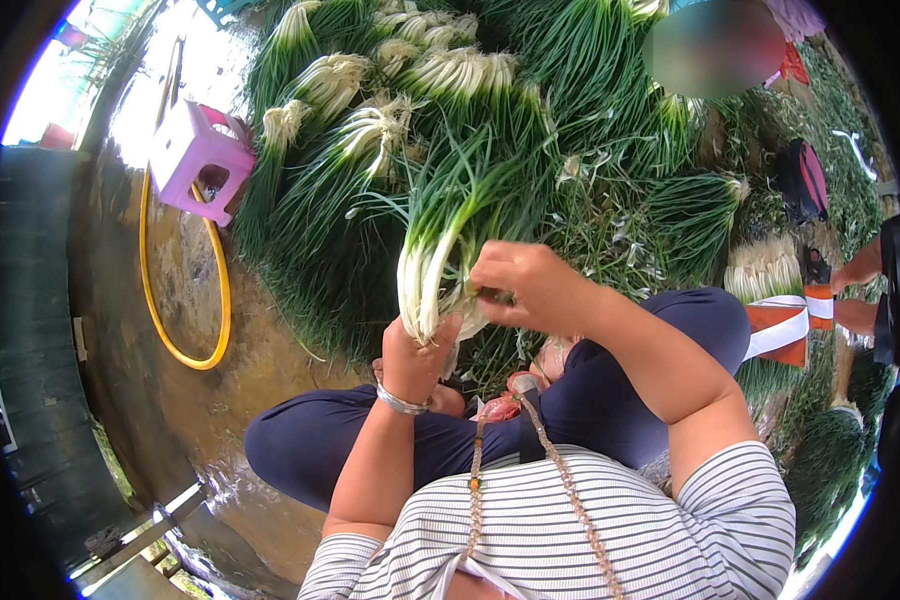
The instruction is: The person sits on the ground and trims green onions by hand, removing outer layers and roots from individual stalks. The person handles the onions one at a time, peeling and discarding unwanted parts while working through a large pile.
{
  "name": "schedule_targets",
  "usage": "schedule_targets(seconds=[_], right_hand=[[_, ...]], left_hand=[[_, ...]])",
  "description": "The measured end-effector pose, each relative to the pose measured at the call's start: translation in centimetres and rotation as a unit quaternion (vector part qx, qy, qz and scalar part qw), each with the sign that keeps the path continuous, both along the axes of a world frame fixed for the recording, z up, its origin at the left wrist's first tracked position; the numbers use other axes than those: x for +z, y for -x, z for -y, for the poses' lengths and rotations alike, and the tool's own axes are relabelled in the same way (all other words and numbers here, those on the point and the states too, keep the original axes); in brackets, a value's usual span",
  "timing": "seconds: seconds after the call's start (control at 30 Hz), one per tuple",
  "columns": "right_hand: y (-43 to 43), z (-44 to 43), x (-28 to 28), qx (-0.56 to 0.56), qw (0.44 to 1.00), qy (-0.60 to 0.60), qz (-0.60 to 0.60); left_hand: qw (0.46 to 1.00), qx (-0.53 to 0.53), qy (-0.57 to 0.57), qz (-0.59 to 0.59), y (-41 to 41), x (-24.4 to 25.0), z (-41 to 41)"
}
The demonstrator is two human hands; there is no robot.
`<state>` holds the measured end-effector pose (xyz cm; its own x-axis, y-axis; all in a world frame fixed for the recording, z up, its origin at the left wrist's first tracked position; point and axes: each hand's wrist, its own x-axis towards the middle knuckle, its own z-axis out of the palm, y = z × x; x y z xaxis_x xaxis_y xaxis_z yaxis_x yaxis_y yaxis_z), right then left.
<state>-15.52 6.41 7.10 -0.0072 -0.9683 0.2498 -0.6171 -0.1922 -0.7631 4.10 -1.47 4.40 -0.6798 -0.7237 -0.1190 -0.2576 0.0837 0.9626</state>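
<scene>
My left hand, with a silver bracelet at the wrist, is closed around the root end of a bunch of green onions. Their white stems stand up from the fist and the green leaves point away from me. At the right side of the bunch is my right hand, its thumb and fingers bent close together by the stems; whether they pinch a leaf or stem is hard to tell. Just beyond lies a large heap of green onions, several bundles of it with white root ends showing.
A pink plastic stool and a yellow hose are on the wet floor at left. Loose trimmed leaves lie at right, near another onion bundle and a dark bag. Another person's legs show at the right edge.
</scene>
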Motion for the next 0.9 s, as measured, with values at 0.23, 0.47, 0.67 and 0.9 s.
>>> schedule_targets(seconds=[0.23, 0.47, 0.67, 0.9], right_hand=[[-0.5, 0.5, 1.0, -0.031, 0.959, -0.155, 0.237], [-1.2, 0.3, 2.1, 0.088, 0.955, -0.183, 0.218], [-1.2, 0.2, 2.2, 0.088, 0.835, -0.309, 0.447], [0.2, -1.6, 4.4, -0.142, 0.909, 0.107, 0.376]], left_hand=[[0.943, -0.035, -0.317, -0.100, 0.0, 1.0, 0.0], [0.985, -0.122, -0.060, -0.102, -0.2, -1.2, -0.4], [0.987, -0.143, -0.011, -0.073, 0.2, -0.8, -1.3], [0.891, 0.014, -0.404, -0.209, -1.1, -3.6, 0.6]])
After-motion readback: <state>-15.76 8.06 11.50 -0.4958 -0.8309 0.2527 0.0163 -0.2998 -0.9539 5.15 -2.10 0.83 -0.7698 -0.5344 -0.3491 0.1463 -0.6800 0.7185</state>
